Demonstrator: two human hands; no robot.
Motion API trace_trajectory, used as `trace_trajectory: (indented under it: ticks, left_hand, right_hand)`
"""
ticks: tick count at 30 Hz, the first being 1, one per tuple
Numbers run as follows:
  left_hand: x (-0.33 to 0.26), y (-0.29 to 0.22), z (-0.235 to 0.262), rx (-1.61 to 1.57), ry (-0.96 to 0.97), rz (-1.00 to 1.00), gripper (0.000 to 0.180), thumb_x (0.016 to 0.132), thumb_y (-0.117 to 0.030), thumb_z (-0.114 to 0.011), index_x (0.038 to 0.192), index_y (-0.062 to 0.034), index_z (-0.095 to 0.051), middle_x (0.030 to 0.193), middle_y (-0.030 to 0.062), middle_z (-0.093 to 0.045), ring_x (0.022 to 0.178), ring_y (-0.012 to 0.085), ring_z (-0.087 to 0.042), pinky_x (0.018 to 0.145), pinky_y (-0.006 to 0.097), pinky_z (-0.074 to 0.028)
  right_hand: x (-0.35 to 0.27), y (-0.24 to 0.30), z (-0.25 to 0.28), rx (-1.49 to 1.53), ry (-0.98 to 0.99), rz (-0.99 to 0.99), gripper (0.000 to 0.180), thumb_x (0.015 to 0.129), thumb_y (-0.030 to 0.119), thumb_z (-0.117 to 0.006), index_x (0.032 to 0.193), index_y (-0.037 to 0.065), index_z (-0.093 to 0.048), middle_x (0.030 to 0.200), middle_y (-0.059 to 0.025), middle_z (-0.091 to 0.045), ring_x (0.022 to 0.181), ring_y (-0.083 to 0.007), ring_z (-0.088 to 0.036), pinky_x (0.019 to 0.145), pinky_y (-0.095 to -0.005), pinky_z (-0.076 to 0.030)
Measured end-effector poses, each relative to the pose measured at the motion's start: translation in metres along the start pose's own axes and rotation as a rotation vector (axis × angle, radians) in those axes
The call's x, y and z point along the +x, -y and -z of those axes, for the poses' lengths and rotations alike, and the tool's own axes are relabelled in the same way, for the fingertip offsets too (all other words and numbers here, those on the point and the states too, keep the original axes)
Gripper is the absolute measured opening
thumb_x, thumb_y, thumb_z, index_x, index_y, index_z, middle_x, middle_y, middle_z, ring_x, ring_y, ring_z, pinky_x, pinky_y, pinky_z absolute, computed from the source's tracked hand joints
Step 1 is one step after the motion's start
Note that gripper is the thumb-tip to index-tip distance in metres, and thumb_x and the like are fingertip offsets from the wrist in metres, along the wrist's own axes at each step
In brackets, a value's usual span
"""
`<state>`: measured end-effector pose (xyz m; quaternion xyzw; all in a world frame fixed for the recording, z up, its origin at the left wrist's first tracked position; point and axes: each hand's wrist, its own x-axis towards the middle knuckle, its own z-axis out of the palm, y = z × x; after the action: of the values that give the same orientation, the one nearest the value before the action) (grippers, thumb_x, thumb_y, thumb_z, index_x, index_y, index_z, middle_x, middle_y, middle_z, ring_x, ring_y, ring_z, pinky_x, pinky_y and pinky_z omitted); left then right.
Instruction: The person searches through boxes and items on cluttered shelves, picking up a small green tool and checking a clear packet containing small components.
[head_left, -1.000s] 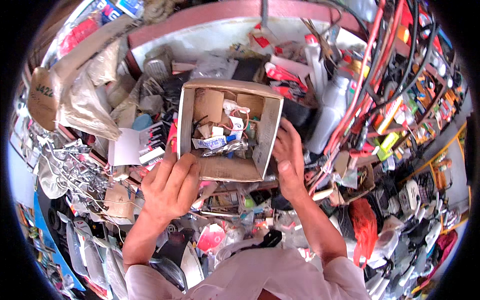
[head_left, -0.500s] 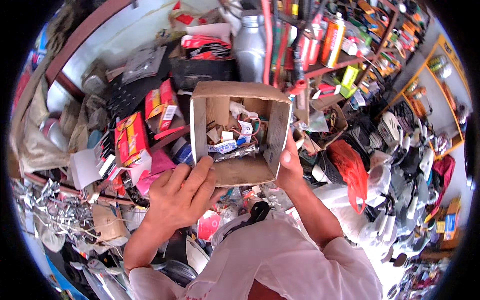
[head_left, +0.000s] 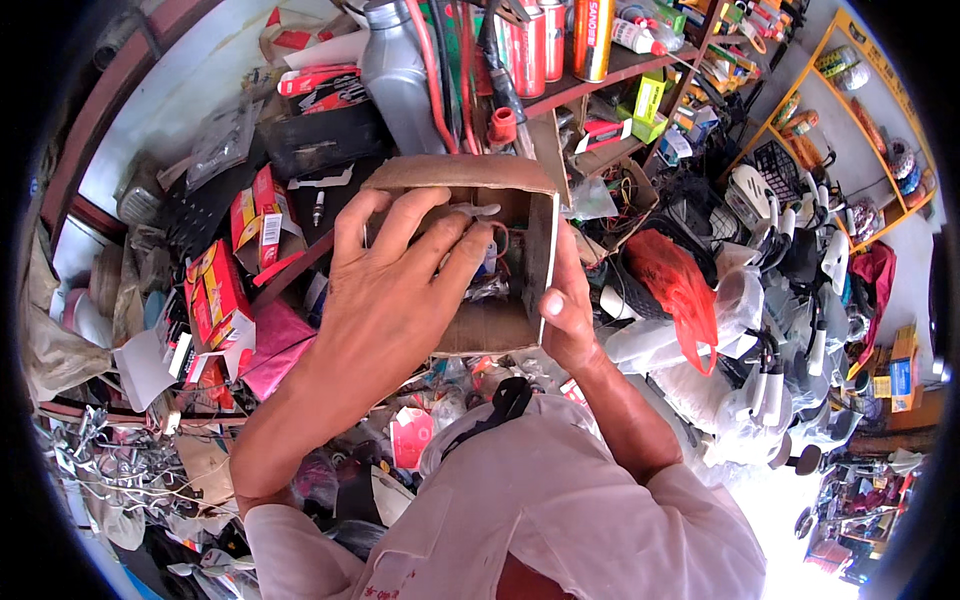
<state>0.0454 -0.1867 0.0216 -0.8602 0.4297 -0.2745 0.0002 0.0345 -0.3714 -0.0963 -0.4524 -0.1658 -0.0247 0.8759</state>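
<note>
An uncovered cardboard box [head_left: 490, 335] is tilted toward me in front of my chest. My right hand [head_left: 568, 315] grips its right wall, with the thumb along the outer face. Across the opening reaches my left hand [head_left: 405, 260], its fingers spread and bent down into the box from the left. Its fingertips are near a small whitish piece [head_left: 478, 210] and a crinkled silvery packet [head_left: 487, 287]. Most of the contents are hidden under that hand, and I see nothing held between its fingers.
Beyond the box stand a grey plastic bottle [head_left: 403, 85] and an orange spray can [head_left: 593, 40]. Red-yellow cartons [head_left: 217, 300] lie at left among loose parts. A red plastic bag [head_left: 672, 275] sits at right, before a yellow shelf rack [head_left: 838, 120].
My left hand has moved from the box's near left edge up over its opening, fingers inside. The view has shifted, so the shelves appear further left. My right hand keeps its grip.
</note>
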Motion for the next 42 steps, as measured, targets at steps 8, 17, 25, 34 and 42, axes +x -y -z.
trace_trajectory:
  ticks: [8,17,25,34,42]
  left_hand:
    - [0.004,-0.001,-0.026,-0.033,0.038,0.036,0.037,0.081,-0.014,-0.075,0.118,-0.0106,-0.070,0.113,0.0021,-0.069,0.118,0.0238,-0.057,0.105,0.051,-0.034]
    - [0.004,0.012,-0.013,-0.223,-0.038,0.183,0.020,0.088,-0.002,-0.070,0.108,-0.0028,-0.069,0.105,0.0155,-0.066,0.105,0.0362,-0.062,0.092,0.045,-0.049]
    - [-0.006,0.019,-0.007,-0.423,-0.124,0.304,0.020,0.090,0.003,-0.067,0.110,0.0003,-0.067,0.106,0.0176,-0.069,0.102,0.0355,-0.067,0.094,0.041,-0.051]
    - [-0.006,0.014,0.004,-0.160,0.077,0.141,0.023,0.075,0.002,-0.072,0.096,-0.0032,-0.062,0.104,0.0145,-0.067,0.106,0.0343,-0.063,0.096,0.044,-0.048]
    - [-0.020,0.001,-0.023,0.007,0.271,0.012,0.023,0.074,-0.012,-0.076,0.096,-0.0072,-0.073,0.098,0.0087,-0.067,0.111,0.0265,-0.060,0.111,0.051,-0.038]
  right_hand:
    - [-0.006,-0.004,0.015,-0.102,-0.076,0.002,0.118,0.079,0.053,-0.074,0.165,0.006,-0.007,0.148,-0.0236,-0.045,0.137,-0.0338,-0.047,0.118,-0.0463,-0.032]
    - [-0.006,-0.010,0.018,-0.100,-0.062,-0.050,0.113,0.084,0.049,-0.073,0.164,0.004,-0.008,0.147,-0.0237,-0.047,0.136,-0.0324,-0.048,0.115,-0.0451,-0.034]
    - [-0.004,-0.014,0.015,-0.076,-0.048,-0.056,0.104,0.087,0.039,-0.070,0.164,0.004,-0.011,0.147,-0.0243,-0.045,0.136,-0.0324,-0.047,0.116,-0.0442,-0.033]
    - [-0.006,-0.017,0.008,-0.067,-0.048,-0.063,0.106,0.084,0.044,-0.070,0.164,0.004,-0.013,0.149,-0.0242,-0.044,0.139,-0.0343,-0.045,0.116,-0.0451,-0.033]
    - [-0.009,-0.009,0.000,-0.136,-0.048,-0.023,0.106,0.084,0.042,-0.073,0.163,0.004,-0.015,0.152,-0.0237,-0.040,0.141,-0.0333,-0.043,0.118,-0.0456,-0.033]
